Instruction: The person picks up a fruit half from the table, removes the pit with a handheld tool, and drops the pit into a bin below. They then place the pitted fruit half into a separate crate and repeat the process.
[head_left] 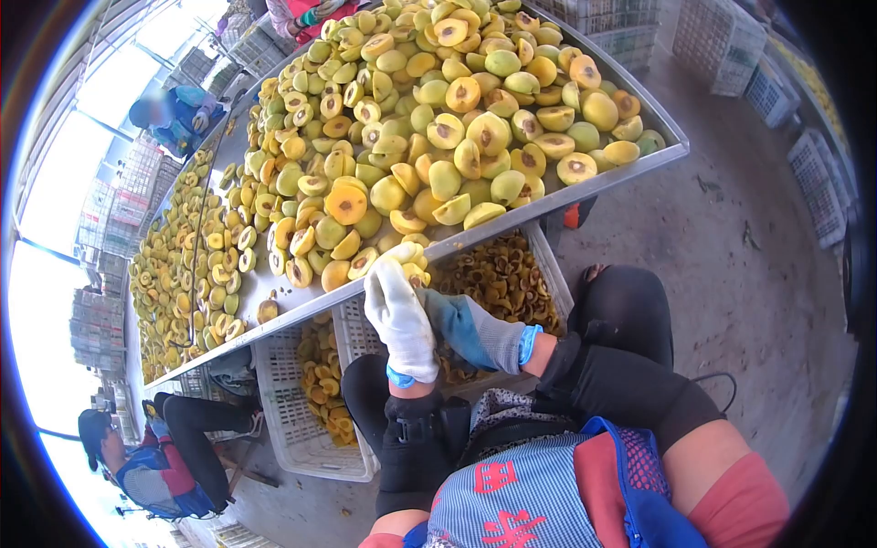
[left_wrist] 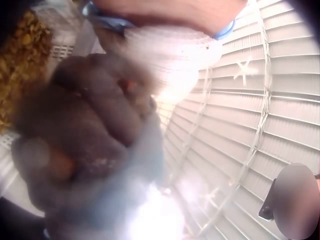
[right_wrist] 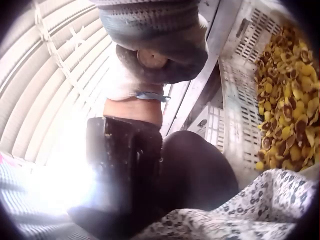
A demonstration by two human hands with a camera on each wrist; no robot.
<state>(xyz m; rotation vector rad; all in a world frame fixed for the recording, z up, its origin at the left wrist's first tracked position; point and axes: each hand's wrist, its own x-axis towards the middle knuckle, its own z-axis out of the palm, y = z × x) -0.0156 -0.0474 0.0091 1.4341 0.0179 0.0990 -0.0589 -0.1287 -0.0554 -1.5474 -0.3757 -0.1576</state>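
My left hand (head_left: 399,320), in a white glove, is raised at the tray's near edge. Its fingers hold a yellow peach half (head_left: 416,272). Close against it, my right hand (head_left: 470,331) in a blue-grey glove has its fingers curled. In the right wrist view that glove's dark fingers close round a tan handle (right_wrist: 151,58), of which only the round end shows; its working end is hidden. An orange-brown spot also peeks out of the dark glove in the left wrist view. Halved peaches (head_left: 347,203) heap up just beyond both hands.
The metal-edged tray (head_left: 557,201) slopes away in front. Beneath it stand white crates (head_left: 279,393) of yellow fruit pieces (head_left: 498,279). At left sits another person (head_left: 155,466); one more (head_left: 178,114) works across the tray. Stacked crates (head_left: 717,46) stand at the far right.
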